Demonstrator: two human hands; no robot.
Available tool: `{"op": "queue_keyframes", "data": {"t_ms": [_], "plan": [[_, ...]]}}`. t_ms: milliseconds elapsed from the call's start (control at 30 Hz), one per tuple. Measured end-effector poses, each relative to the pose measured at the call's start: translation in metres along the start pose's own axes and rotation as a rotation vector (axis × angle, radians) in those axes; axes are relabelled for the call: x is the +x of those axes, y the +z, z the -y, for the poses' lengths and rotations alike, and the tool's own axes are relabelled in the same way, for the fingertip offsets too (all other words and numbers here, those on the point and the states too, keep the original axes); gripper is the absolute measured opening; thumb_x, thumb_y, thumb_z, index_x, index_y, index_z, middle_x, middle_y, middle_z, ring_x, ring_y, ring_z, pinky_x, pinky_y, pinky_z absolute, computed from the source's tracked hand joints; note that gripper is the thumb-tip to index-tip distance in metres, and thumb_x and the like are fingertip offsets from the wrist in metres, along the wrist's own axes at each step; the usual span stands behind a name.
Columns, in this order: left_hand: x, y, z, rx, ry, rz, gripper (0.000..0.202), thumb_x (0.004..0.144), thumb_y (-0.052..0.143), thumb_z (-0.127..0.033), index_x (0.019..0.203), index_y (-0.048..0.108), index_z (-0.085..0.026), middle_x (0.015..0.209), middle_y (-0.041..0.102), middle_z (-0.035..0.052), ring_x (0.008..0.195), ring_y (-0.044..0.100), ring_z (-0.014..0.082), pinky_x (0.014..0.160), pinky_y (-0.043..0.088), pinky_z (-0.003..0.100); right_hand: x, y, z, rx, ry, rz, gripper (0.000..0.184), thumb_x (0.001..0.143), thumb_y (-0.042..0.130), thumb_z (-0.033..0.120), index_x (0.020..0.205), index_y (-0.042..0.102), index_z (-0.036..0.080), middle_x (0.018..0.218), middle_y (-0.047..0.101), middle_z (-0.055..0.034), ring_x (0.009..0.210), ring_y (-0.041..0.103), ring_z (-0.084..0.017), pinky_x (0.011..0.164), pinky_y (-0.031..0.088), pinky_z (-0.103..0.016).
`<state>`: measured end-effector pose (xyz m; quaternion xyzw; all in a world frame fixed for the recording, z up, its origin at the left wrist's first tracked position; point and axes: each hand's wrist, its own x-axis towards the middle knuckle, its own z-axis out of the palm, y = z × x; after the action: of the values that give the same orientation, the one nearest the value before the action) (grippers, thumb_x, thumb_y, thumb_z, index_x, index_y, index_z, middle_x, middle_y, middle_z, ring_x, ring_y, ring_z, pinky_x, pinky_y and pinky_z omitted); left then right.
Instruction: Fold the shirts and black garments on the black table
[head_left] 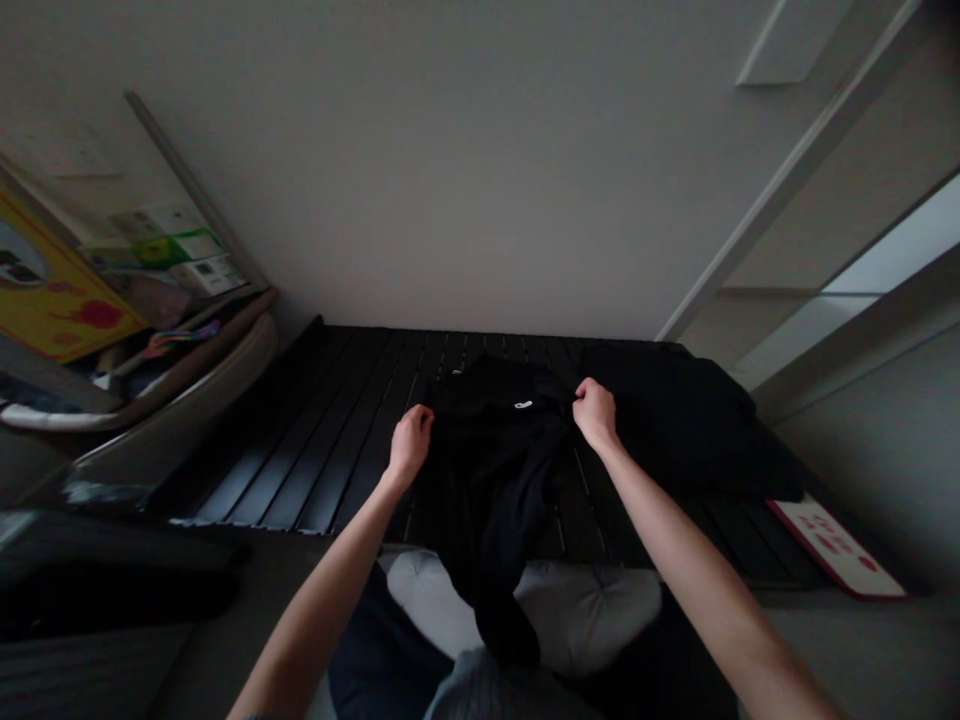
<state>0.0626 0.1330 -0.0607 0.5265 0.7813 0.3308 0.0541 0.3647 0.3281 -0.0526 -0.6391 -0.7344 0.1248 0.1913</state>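
Note:
A black garment (499,450) with a small white mark lies stretched between my two hands, its lower part hanging off the near edge of the dark slatted table (300,440) toward my lap. My left hand (412,438) is closed, pinching the garment's left upper edge. On the other side, my right hand (596,410) is closed on its right upper edge. The dim light hides the garment's exact kind. To the right of my right hand lies a pile of dark cloth (682,420), flat on the slats.
A white card with a red border (836,545) sits at the table's right end. At left stands a bin (187,370) holding a yellow packet (67,290) and other items. A pale wall (480,180) rises behind the table. A grey cushion (600,610) is at the near edge.

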Motion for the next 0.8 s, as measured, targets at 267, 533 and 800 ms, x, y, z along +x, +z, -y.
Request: {"op": "queue_keyframes", "data": {"t_ms": [267,533,800], "plan": [[0.032,-0.041,0.065,0.329,-0.355,-0.162,0.024,0.088,0.043,-0.022,0.100,0.064,-0.016,0.110,0.065,0.0150,0.106,0.059,0.0295,0.086,0.046,0.040,0.018,-0.002,-0.027,-0.137,-0.007,0.167,0.040,0.075,0.050,0.005,0.111,0.064,0.014,0.105,0.069,-0.0158,0.103,0.063,-0.028,0.088,0.047,-0.037],[0.056,-0.005,0.013,0.155,-0.087,-0.078,0.051,0.089,0.052,-0.049,0.127,0.051,-0.015,0.123,0.062,0.0140,0.113,0.058,0.0272,0.094,0.046,0.038,0.059,0.034,0.022,-0.039,-0.254,0.105,0.047,0.088,0.047,0.024,0.133,0.051,0.009,0.133,0.056,-0.0180,0.124,0.051,-0.027,0.104,0.039,-0.034],[0.091,0.025,0.023,0.412,-0.161,0.133,0.042,0.087,0.058,-0.034,0.124,0.056,-0.015,0.117,0.065,0.0148,0.112,0.058,0.0301,0.087,0.047,0.039,0.092,0.083,0.048,-0.125,-0.256,0.137,0.061,0.091,0.053,0.035,0.143,0.038,0.008,0.142,0.046,-0.0226,0.135,0.038,-0.033,0.105,0.033,-0.043]]}}
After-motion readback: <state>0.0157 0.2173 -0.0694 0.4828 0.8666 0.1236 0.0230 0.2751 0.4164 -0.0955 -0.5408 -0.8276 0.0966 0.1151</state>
